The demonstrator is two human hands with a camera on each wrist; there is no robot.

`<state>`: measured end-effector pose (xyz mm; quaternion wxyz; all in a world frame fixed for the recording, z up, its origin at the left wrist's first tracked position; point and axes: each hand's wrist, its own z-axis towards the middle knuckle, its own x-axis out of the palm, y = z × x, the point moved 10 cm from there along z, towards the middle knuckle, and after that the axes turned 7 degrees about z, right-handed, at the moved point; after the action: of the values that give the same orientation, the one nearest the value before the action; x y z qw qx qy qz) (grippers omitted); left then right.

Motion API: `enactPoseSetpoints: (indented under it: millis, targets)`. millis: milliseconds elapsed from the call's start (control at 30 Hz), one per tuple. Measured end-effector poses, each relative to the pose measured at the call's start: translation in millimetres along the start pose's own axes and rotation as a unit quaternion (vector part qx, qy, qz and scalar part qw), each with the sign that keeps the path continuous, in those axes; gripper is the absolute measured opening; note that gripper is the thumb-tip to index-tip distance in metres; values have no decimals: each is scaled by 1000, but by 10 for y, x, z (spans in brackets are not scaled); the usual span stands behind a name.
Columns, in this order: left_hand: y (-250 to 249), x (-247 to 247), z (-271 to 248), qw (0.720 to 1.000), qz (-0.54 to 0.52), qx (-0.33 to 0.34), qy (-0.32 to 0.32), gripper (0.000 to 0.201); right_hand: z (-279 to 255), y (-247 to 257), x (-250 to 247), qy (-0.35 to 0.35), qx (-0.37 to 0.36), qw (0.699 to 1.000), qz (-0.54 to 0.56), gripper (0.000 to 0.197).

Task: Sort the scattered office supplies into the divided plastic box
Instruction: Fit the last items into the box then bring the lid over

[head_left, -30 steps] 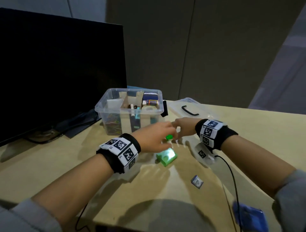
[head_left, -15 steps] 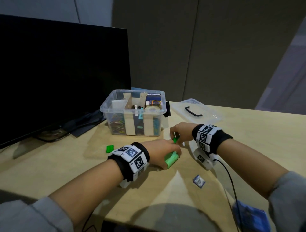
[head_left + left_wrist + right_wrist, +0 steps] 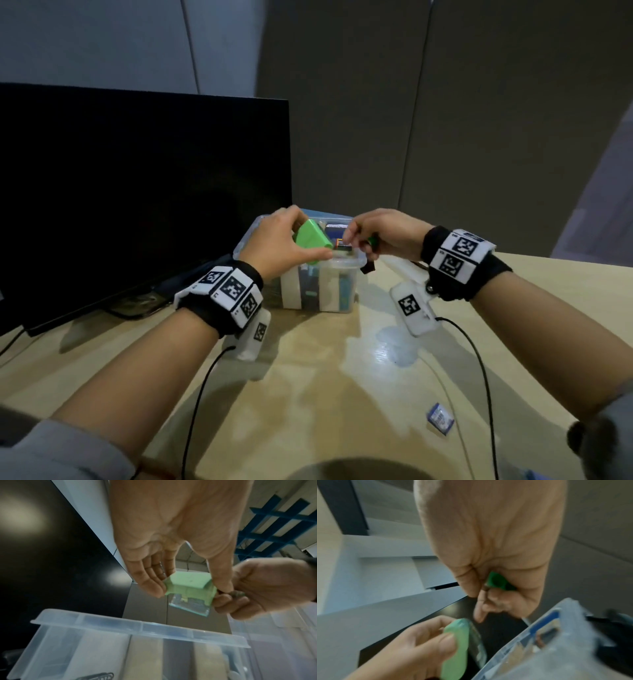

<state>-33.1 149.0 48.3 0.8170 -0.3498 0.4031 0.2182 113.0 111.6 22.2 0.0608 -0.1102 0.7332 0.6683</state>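
Note:
My left hand (image 3: 284,240) pinches a light green plastic block with a clear base (image 3: 312,240) between thumb and fingers, just above the clear divided box (image 3: 339,265). The left wrist view shows the same block (image 3: 190,586) held over the box rim (image 3: 137,627). My right hand (image 3: 380,233) hovers over the box's right side with its fingers curled round a small dark green piece (image 3: 371,242); that green piece (image 3: 498,581) sits in the palm in the right wrist view. The box holds cardboard dividers, pens and paper clips (image 3: 101,675).
A black monitor (image 3: 137,192) stands at the left, close behind the box. A small blue-and-white packet (image 3: 440,418) lies on the wooden desk (image 3: 325,394) near the right front. Cables run from both wrist cameras across the desk. The box lid lies behind my right hand.
Both hands rose from the desk and moved forward to above the box, the left carrying the light green block, the right the small dark green piece. The head view moved closer.

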Motion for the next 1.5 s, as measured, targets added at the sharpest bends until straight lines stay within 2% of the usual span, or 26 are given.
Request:
enactPoseSetpoints:
  millis: [67,167,267,400,500,600,700,733,800,867,933,1000,1067,1133,1200,1300,1367,1433,1500]
  targets:
    - [88,-112,49,998,35,-27,-50,60,154,167,51,-35,-26,998,-47,23]
    - [148,-194,102,993,68,-49,-82,61,367,289,207,-50,-49,984,-163,24]
    - [220,-220,174,992,74,-52,-93,63,520,342,267,-85,-70,981,-158,25]
    - [450,-83,246,997,17,-56,-42,68,651,329,246,-124,-60,972,-190,26]
    - [668,-21,249,994,50,-88,-35,60,679,301,150,-157,-46,957,-238,25]
    - [950,117,211,986,82,-143,7,47,712,245,139,-149,-28,945,-291,21]
    - [1028,330,162,987,75,-127,64,45,755,192,175,-131,-24,932,-337,21]
    - [988,321,147,989,73,-113,57,44,758,206,198,-126,-38,928,-349,20]
    - [910,194,156,994,62,-93,-5,38,717,328,299,-119,-111,909,-384,18]
    - [859,46,175,993,-48,-99,-52,34,637,490,460,-104,-217,872,-426,23]
    - [805,81,213,974,-201,-107,-7,31,549,568,598,-96,-288,831,-465,25]
    - [720,139,232,963,-245,-95,55,28,498,585,625,-104,-320,808,-484,26]
    - [715,164,234,955,-270,-90,80,32,482,564,602,-99,-330,810,-475,29]
    - [719,183,209,946,-300,-88,86,34,524,505,549,-77,-310,833,-452,40]
    - [723,176,189,942,-317,-80,76,38,570,458,458,-63,-260,874,-406,55]
    - [691,163,163,938,-335,-64,68,42,637,340,354,-32,-137,922,-361,50]
    - [652,174,156,940,-330,-50,72,43,678,262,345,1,-83,928,-363,46]
    - [631,178,148,943,-323,-41,70,43,698,241,375,30,-68,928,-364,45]
    - [649,177,145,944,-322,-43,63,42,696,251,428,43,-75,914,-396,46]
